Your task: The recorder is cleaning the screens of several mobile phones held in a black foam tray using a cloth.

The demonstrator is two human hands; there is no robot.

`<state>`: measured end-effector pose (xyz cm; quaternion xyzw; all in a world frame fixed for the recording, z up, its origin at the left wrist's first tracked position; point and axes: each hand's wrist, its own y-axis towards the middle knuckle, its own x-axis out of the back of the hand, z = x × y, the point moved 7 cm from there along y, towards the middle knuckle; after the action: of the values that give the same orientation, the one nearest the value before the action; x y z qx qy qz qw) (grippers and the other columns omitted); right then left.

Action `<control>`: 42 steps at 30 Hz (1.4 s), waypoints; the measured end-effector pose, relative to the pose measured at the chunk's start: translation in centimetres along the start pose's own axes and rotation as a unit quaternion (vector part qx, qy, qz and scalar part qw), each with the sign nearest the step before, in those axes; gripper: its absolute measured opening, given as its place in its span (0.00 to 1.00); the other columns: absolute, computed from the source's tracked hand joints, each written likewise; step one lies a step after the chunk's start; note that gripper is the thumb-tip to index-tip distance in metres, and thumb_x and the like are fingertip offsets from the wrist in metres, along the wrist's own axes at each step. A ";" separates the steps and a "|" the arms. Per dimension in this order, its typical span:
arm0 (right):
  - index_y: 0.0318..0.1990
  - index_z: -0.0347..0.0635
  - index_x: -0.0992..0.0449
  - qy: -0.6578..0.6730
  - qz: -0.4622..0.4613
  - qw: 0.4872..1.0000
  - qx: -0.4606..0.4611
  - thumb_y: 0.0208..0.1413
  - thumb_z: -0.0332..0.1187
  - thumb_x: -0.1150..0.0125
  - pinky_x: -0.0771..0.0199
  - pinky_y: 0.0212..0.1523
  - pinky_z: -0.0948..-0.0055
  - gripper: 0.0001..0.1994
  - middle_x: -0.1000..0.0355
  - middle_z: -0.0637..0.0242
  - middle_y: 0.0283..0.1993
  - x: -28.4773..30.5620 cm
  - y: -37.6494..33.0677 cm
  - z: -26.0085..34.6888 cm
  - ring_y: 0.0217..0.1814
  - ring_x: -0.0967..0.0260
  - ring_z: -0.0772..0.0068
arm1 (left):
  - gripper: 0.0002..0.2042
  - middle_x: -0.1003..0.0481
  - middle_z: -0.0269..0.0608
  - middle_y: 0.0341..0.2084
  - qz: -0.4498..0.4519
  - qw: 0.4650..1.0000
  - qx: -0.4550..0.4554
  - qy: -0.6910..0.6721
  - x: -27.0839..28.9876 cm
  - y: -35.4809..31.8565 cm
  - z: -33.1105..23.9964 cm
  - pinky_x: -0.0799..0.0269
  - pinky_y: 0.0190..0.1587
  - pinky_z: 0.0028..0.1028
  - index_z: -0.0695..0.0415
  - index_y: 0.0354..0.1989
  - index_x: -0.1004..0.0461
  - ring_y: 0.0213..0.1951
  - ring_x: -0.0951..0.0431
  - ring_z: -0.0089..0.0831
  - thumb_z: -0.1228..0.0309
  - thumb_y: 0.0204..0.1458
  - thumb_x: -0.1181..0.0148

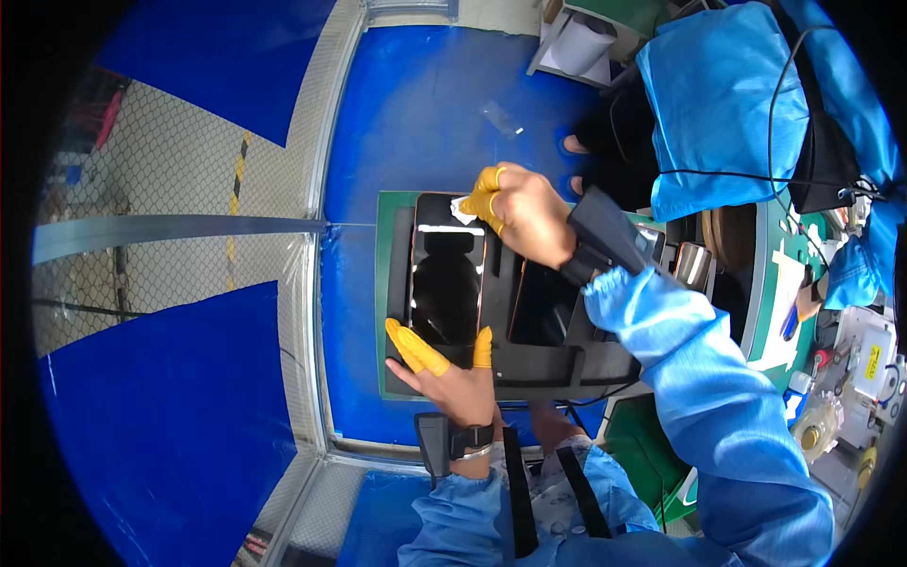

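A black smartphone (pixel 447 293) with a glossy screen lies in a dark tray (pixel 534 367), its long side pointing away from me. My left hand (pixel 455 386), wearing yellow finger cots, grips the phone's near end, fingers at the left edge and thumb at the right. Over the far end, my right hand (pixel 529 213) pinches a small white wipe (pixel 462 210) against the glass; its fingertips also carry yellow cots. Just right of this phone sits a second dark phone (pixel 543 302) in the same tray, partly under my right hand.
The tray rests on a green mat (pixel 385 283). Another phone-like device (pixel 693 265) lies farther right. A person in blue workwear (pixel 727 104) is close by at the upper right, with a loose black cable. Tools and bottles crowd the right-hand bench (pixel 779 312). Mesh fencing (pixel 189 170) stands left.
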<state>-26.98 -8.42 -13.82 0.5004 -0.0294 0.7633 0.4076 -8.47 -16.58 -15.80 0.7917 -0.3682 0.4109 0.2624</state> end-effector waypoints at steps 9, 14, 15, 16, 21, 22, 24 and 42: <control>0.27 0.36 0.23 -0.028 0.000 0.999 -0.026 0.31 0.21 0.40 0.29 0.33 0.71 0.09 0.30 0.61 0.31 -1.3 -2.2 1.9 0.33 0.33 0.62 | 0.48 0.39 0.48 0.56 0.022 0.998 0.026 0.052 0.1 -0.6 0.3 0.71 0.61 0.54 0.62 0.62 0.53 0.58 0.41 0.45 0.61 0.34 0.30; 0.35 0.38 0.23 0.047 0.035 0.998 0.011 0.31 0.27 0.41 0.26 0.32 0.75 0.16 0.31 0.65 0.32 -3.5 -9.6 9.2 0.38 0.33 0.66 | 0.43 0.33 0.47 0.50 0.026 0.989 -0.019 0.146 -0.9 -1.7 0.4 0.68 0.60 0.55 0.63 0.60 0.47 0.55 0.38 0.41 0.60 0.35 0.32; 0.35 0.38 0.23 0.065 0.060 0.996 0.017 0.31 0.28 0.41 0.26 0.32 0.75 0.17 0.31 0.65 0.32 -3.5 -9.6 9.5 0.37 0.33 0.66 | 0.42 0.33 0.46 0.49 0.017 0.990 -0.021 0.140 -0.9 -1.9 0.8 0.67 0.60 0.54 0.63 0.60 0.47 0.55 0.37 0.41 0.60 0.36 0.33; 0.36 0.38 0.23 0.078 0.084 0.993 0.021 0.31 0.28 0.40 0.26 0.32 0.75 0.17 0.31 0.65 0.32 -3.3 -9.5 9.7 0.36 0.33 0.66 | 0.41 0.32 0.45 0.48 0.009 0.991 -0.026 0.129 -0.9 -2.0 0.9 0.66 0.60 0.53 0.63 0.59 0.47 0.54 0.37 0.40 0.60 0.36 0.34; 0.30 0.39 0.24 -0.054 -0.001 0.998 -0.025 0.32 0.25 0.42 0.32 0.29 0.67 0.12 0.31 0.60 0.30 -3.4 -1.4 2.5 0.33 0.33 0.59 | 0.47 0.35 0.41 0.54 0.018 0.995 0.016 0.096 -0.1 -1.2 0.5 0.64 0.61 0.50 0.64 0.63 0.56 0.51 0.35 0.41 0.64 0.36 0.31; 0.24 0.43 0.27 -0.056 -0.128 0.990 -0.027 0.30 0.29 0.42 0.32 0.26 0.69 0.08 0.32 0.62 0.29 -1.0 0.7 1.7 0.32 0.34 0.60 | 0.47 0.35 0.41 0.54 0.019 0.996 0.013 0.087 -0.3 -1.1 -0.1 0.64 0.61 0.50 0.64 0.63 0.56 0.51 0.35 0.41 0.64 0.36 0.31; 0.24 0.44 0.27 -0.105 -0.045 0.993 -0.003 0.30 0.30 0.43 0.32 0.25 0.70 0.07 0.33 0.63 0.28 -2.2 1.5 3.8 0.30 0.34 0.61 | 0.44 0.33 0.43 0.52 0.008 0.998 0.009 0.067 -0.1 -1.0 0.1 0.66 0.61 0.54 0.64 0.61 0.49 0.51 0.34 0.40 0.62 0.35 0.32; 0.29 0.36 0.23 -0.031 -0.016 0.999 0.010 0.32 0.28 0.42 0.30 0.29 0.72 0.11 0.31 0.63 0.30 -5.2 -2.4 9.5 0.34 0.36 0.63 | 0.47 0.47 0.63 0.57 -0.101 0.990 0.017 0.093 0.5 -1.9 1.0 0.54 0.56 0.54 0.65 0.59 0.54 0.58 0.45 0.53 0.55 0.35 0.32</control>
<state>-17.56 -14.24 -14.08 0.5282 -0.0260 0.7413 0.4133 -6.29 -16.41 -16.12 0.7874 -0.2533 0.4606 0.3221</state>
